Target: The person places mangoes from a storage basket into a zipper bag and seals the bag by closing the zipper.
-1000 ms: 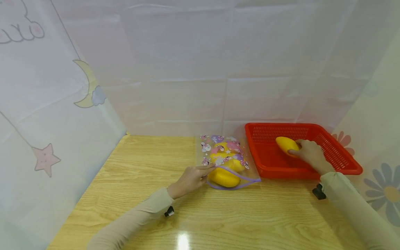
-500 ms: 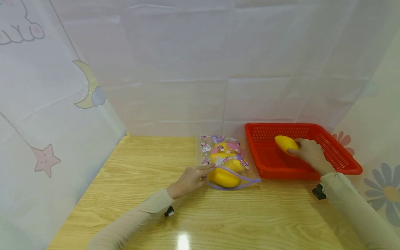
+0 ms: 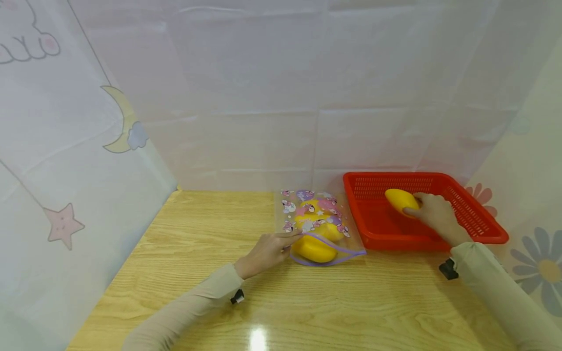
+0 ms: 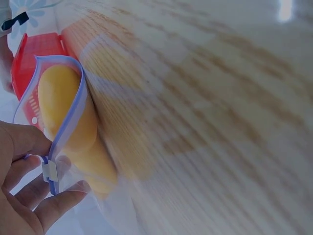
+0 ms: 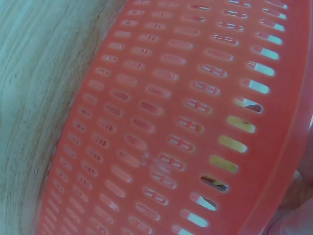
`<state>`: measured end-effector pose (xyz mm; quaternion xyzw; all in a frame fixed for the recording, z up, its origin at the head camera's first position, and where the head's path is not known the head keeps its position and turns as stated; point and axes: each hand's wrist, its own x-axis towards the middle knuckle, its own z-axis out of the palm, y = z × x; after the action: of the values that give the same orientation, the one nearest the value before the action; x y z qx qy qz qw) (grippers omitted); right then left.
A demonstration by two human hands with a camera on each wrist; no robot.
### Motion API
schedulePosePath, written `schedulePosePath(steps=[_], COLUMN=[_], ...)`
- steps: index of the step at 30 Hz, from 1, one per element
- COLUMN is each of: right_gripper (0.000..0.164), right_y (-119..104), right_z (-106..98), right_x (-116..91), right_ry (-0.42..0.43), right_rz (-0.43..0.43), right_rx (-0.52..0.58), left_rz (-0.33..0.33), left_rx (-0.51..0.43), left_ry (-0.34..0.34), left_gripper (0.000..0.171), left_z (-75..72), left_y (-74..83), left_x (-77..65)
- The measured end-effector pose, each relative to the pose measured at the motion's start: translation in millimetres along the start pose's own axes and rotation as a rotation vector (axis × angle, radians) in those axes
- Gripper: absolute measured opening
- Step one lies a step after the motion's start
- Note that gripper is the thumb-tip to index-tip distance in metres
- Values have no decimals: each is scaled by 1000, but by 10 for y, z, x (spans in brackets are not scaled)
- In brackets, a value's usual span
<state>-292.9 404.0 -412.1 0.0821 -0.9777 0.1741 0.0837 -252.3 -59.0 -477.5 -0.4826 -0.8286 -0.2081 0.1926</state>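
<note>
A clear zip bag with pink and purple cartoon prints lies on the table, its purple-edged mouth open toward me. Several yellow mangoes are inside it. My left hand pinches the left corner of the mouth; in the left wrist view, the fingers are around a white zip slider. At the right, my right hand grips another mango over the red basket. In the right wrist view, the basket's slotted wall hides most of that hand, and yellow shows through some slots.
The wooden table ends at a pale cloth wall behind the bag and basket. The basket stands just right of the bag, near the printed right-hand wall. Black wrist mounts hang under both sleeves.
The mango in my right hand has risen very slightly and shifted a little left. My left hand and the bag have stayed in place.
</note>
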Motion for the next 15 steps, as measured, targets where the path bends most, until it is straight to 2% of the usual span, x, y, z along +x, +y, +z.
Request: schedulePosePath(steps=[15], right_gripper=[66], right_y=[-80], right_z=[-52], right_x=[-47], right_ry=[15], right_rz=[0], right_rx=[5], left_rz=[-11], left_rx=[15], left_ry=[-12], left_gripper=[50], left_z=[-12], left_y=[18], left_x=[3])
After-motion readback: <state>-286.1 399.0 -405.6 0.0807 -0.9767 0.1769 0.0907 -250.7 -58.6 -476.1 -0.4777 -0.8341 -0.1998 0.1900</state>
